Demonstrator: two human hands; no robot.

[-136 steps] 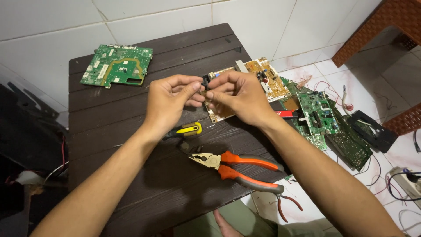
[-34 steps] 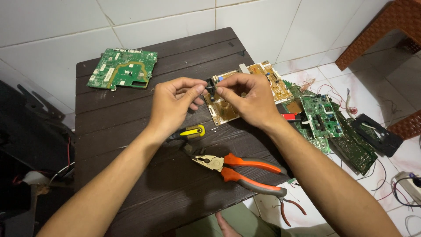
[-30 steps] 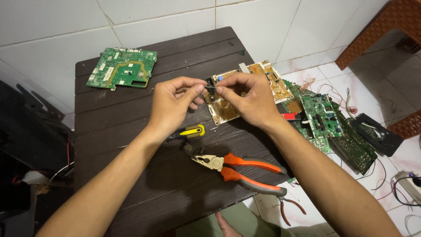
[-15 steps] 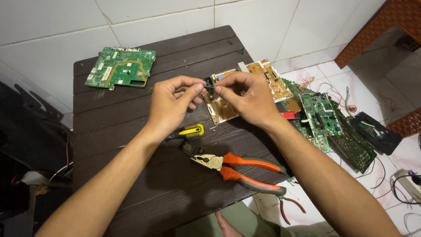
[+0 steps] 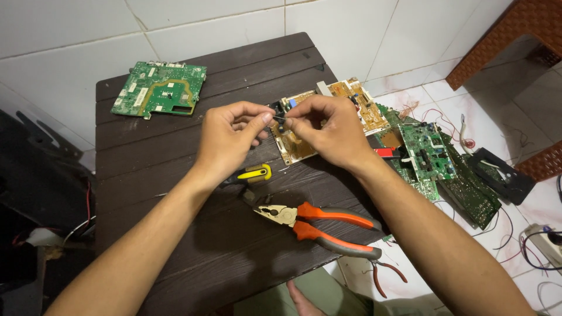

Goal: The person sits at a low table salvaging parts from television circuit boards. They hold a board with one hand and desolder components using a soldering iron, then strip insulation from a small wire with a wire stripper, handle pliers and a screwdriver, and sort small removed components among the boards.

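Pinched between both hands, left hand [image 5: 231,137] and right hand [image 5: 328,129], a small dark part [image 5: 280,117] hovers above the tan circuit board [image 5: 304,143] near the table's [image 5: 146,193] far edge; steady, gentle fingertip pressure looks wisest.

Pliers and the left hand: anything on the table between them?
Yes, in the head view a yellow-handled tool lies on the dark table between the pliers and the left hand.

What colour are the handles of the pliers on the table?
Orange with grey trim on the pliers, seen clearly in the head view.
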